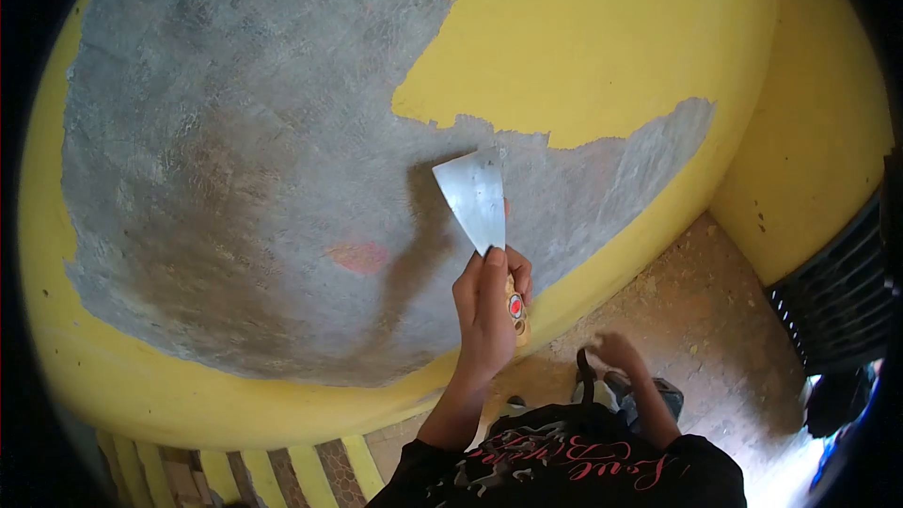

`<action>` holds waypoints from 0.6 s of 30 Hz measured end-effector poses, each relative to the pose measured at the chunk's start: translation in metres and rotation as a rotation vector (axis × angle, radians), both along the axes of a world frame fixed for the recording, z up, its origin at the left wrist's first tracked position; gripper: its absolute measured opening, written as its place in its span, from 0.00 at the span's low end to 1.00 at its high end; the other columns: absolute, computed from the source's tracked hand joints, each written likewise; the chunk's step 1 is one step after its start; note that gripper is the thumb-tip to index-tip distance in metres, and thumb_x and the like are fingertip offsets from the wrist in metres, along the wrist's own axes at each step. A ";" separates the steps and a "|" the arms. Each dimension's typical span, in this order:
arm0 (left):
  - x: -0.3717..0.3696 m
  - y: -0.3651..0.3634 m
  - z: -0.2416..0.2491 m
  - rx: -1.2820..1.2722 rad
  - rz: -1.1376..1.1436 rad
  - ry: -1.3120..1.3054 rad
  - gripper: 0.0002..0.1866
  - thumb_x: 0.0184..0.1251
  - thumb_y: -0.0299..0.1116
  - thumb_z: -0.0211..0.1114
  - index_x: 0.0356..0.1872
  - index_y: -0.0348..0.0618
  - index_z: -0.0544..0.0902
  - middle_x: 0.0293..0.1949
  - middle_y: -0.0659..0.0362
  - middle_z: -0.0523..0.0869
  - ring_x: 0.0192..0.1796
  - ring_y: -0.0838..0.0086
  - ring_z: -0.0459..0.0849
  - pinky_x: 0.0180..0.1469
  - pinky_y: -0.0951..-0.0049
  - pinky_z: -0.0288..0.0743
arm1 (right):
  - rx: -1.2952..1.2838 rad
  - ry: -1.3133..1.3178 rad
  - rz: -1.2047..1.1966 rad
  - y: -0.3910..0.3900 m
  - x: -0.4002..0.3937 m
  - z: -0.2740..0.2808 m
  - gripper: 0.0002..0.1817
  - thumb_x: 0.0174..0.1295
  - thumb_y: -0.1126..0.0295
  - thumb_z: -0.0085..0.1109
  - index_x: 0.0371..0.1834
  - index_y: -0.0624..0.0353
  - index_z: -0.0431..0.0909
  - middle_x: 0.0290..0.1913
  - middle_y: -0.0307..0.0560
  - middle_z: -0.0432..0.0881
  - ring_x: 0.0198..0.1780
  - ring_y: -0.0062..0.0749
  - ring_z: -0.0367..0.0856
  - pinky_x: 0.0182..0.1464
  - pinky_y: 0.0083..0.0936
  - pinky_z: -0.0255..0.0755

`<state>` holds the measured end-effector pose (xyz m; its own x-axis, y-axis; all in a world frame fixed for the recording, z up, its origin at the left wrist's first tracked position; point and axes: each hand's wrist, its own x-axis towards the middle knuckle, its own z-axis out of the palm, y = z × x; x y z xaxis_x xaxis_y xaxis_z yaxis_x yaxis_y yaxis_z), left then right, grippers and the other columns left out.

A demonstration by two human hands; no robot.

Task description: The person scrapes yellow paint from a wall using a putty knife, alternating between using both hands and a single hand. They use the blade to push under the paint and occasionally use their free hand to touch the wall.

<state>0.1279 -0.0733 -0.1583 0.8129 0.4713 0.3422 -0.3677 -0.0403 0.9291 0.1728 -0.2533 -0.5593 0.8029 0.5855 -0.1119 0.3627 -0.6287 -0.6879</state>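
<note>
My left hand (pixel 487 306) is closed around the handle of a paint scraper (pixel 476 196), thumb along its base. The wide metal blade points up and its edge stands close in front of the bare grey wall patch (pixel 254 122), just below the ragged edge of the yellow paint (pixel 583 38). A shadow of the arm and tool falls on the grey surface. Lower right, my right hand (pixel 616 353) hangs over the floor, away from the wall; its fingers are blurred and no tool shows in it.
A yellow border (pixel 207 404) rounds the grey patch, with a small reddish spot (pixel 359 258) inside it. Dusty brown floor (pixel 687 320) lies below. A black slatted plastic object (pixel 837 292) stands at the right. Yellow stripes (pixel 306 470) run along the lower left.
</note>
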 end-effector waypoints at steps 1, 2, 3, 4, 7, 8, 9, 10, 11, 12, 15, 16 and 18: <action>-0.002 0.006 -0.004 0.060 -0.045 0.022 0.21 0.78 0.42 0.44 0.40 0.33 0.78 0.20 0.62 0.71 0.20 0.82 0.68 0.23 0.80 0.62 | 0.217 0.290 -0.083 0.013 0.005 0.139 0.24 0.58 0.59 0.60 0.53 0.65 0.77 0.43 0.63 0.83 0.47 0.49 0.83 0.49 0.34 0.75; -0.005 0.011 -0.007 0.119 -0.093 0.045 0.21 0.78 0.42 0.44 0.33 0.35 0.77 0.21 0.61 0.71 0.21 0.81 0.68 0.24 0.80 0.62 | 0.369 0.322 -0.147 0.028 0.007 0.169 0.21 0.63 0.64 0.58 0.56 0.64 0.76 0.40 0.56 0.85 0.44 0.39 0.84 0.48 0.28 0.76; -0.007 0.013 -0.008 0.107 -0.104 0.040 0.20 0.78 0.42 0.45 0.26 0.40 0.71 0.21 0.62 0.71 0.23 0.81 0.69 0.27 0.80 0.63 | 0.575 0.370 -0.140 0.039 0.002 0.214 0.20 0.65 0.65 0.57 0.57 0.63 0.75 0.39 0.53 0.84 0.43 0.34 0.83 0.48 0.28 0.76; -0.010 0.017 -0.009 0.113 -0.136 0.039 0.20 0.78 0.42 0.45 0.26 0.40 0.71 0.21 0.62 0.71 0.23 0.81 0.69 0.27 0.80 0.63 | 0.785 0.407 -0.134 0.050 -0.009 0.258 0.20 0.66 0.65 0.56 0.58 0.62 0.74 0.38 0.50 0.83 0.42 0.29 0.81 0.48 0.28 0.76; -0.016 0.026 -0.011 0.155 -0.153 -0.036 0.19 0.78 0.42 0.45 0.29 0.39 0.72 0.23 0.63 0.71 0.27 0.83 0.68 0.31 0.80 0.63 | 0.960 0.189 -0.022 0.083 -0.035 0.326 0.21 0.68 0.65 0.55 0.60 0.64 0.71 0.42 0.49 0.81 0.42 0.27 0.79 0.48 0.28 0.75; -0.019 0.028 -0.008 0.150 -0.164 -0.054 0.19 0.78 0.42 0.45 0.31 0.39 0.72 0.25 0.63 0.71 0.28 0.84 0.67 0.31 0.81 0.62 | 1.015 0.169 0.006 0.096 -0.044 0.340 0.22 0.68 0.66 0.56 0.61 0.65 0.68 0.44 0.49 0.80 0.43 0.27 0.79 0.48 0.27 0.75; -0.023 0.032 -0.009 0.143 -0.176 -0.066 0.18 0.78 0.42 0.46 0.31 0.39 0.72 0.27 0.64 0.71 0.28 0.84 0.67 0.32 0.82 0.62 | 1.069 0.150 0.039 0.107 -0.051 0.347 0.24 0.67 0.66 0.56 0.63 0.66 0.66 0.46 0.49 0.79 0.44 0.26 0.78 0.48 0.27 0.75; -0.026 0.036 -0.009 0.137 -0.188 -0.077 0.18 0.78 0.42 0.46 0.32 0.39 0.73 0.28 0.64 0.71 0.29 0.85 0.67 0.32 0.82 0.62 | 1.064 0.137 0.026 0.116 -0.056 0.351 0.24 0.67 0.66 0.56 0.63 0.66 0.66 0.46 0.49 0.79 0.44 0.26 0.78 0.48 0.27 0.75; -0.029 0.042 -0.010 0.065 -0.196 -0.064 0.17 0.78 0.42 0.46 0.33 0.40 0.73 0.30 0.64 0.70 0.29 0.85 0.66 0.32 0.83 0.62 | 1.079 0.126 0.027 0.124 -0.060 0.353 0.26 0.67 0.67 0.56 0.65 0.66 0.62 0.46 0.50 0.78 0.44 0.26 0.78 0.47 0.26 0.75; -0.030 0.047 -0.011 -0.003 -0.208 -0.054 0.16 0.78 0.42 0.46 0.34 0.40 0.73 0.32 0.65 0.70 0.29 0.85 0.66 0.31 0.83 0.62 | 1.096 0.109 0.028 0.129 -0.062 0.354 0.28 0.67 0.68 0.55 0.67 0.66 0.58 0.46 0.51 0.78 0.44 0.27 0.78 0.46 0.25 0.75; -0.029 0.053 -0.012 0.015 -0.286 -0.120 0.15 0.77 0.41 0.49 0.34 0.41 0.73 0.33 0.65 0.71 0.29 0.87 0.66 0.30 0.83 0.62 | 1.129 -0.081 -0.003 0.138 -0.065 0.354 0.34 0.66 0.72 0.53 0.73 0.62 0.48 0.40 0.52 0.77 0.38 0.28 0.77 0.40 0.25 0.73; -0.029 0.051 -0.009 0.034 -0.297 -0.157 0.14 0.77 0.41 0.50 0.33 0.42 0.73 0.32 0.66 0.71 0.29 0.87 0.66 0.29 0.82 0.63 | 1.144 -0.157 -0.012 0.140 -0.065 0.355 0.38 0.66 0.74 0.51 0.76 0.61 0.42 0.37 0.52 0.77 0.35 0.29 0.77 0.38 0.26 0.73; -0.031 0.052 -0.003 -0.012 -0.350 -0.061 0.14 0.76 0.40 0.52 0.31 0.42 0.73 0.31 0.67 0.71 0.31 0.88 0.68 0.32 0.83 0.64 | 1.049 -0.248 -0.059 0.141 -0.069 0.371 0.38 0.64 0.76 0.49 0.76 0.60 0.42 0.35 0.55 0.77 0.33 0.35 0.78 0.37 0.28 0.73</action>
<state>0.0965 -0.0208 -0.1609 0.9041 0.1720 0.3911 -0.4121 0.1091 0.9046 0.1034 -0.1128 -0.1886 0.7641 0.2548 0.5926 0.5544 0.2102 -0.8052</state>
